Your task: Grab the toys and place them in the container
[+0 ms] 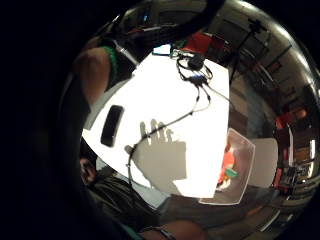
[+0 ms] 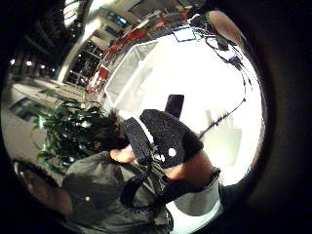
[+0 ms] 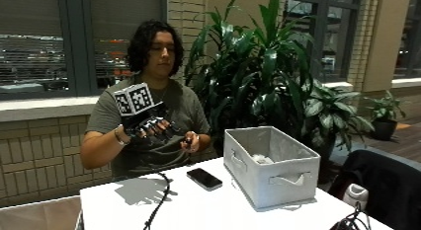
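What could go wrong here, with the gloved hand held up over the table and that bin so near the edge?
The gloved right hand hovers above the table with nothing in it. Lowering it could snag the black cable below. The phone lies in the path toward the grey container and might get knocked. The container sits close to the table's front edge, so a push could slide it off.

White bench under bright light. A grey fabric container with slot handles stands on it toward one end. A black phone lies flat just beside the container. A black cable snakes across the top to the near edge. More cables bunch at the corner.
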The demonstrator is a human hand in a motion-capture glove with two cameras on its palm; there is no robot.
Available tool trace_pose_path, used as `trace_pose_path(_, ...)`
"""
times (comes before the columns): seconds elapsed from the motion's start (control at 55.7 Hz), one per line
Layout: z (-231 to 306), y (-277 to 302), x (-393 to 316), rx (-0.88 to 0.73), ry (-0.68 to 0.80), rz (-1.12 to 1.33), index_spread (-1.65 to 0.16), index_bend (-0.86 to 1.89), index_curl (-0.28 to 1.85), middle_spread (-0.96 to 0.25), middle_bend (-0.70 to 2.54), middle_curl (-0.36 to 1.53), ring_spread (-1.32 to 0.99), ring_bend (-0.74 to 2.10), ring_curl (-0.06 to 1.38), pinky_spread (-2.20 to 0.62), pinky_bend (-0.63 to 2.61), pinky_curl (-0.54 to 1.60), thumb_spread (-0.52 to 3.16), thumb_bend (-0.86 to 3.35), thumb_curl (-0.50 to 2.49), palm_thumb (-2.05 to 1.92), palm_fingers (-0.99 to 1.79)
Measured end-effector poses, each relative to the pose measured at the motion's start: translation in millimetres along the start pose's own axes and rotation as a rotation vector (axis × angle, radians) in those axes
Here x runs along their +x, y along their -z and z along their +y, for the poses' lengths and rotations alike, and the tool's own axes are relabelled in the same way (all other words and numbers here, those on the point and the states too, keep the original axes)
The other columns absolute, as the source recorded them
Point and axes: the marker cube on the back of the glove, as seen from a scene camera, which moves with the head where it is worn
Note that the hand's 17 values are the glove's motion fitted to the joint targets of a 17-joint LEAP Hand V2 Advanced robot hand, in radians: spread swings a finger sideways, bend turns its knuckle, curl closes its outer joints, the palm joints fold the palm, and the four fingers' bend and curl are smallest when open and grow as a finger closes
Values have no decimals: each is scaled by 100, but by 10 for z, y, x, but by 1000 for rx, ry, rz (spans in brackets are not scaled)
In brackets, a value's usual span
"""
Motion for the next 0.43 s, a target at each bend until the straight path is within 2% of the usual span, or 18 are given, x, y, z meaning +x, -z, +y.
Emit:
trace_pose_path(0.144, 276, -91, 165, -98, 17, 66, -36, 28, 35, -13, 32, 53, -23, 69, 34, -6, 94, 32, 121, -6, 16, -8, 20)
trace_pose_path(0.431, 405, -126, 321, -96, -2, 50, -37, 23, 37, -13, 29, 50, -23, 67, 32, -4, 87, 30, 117, -5, 17, -6, 18)
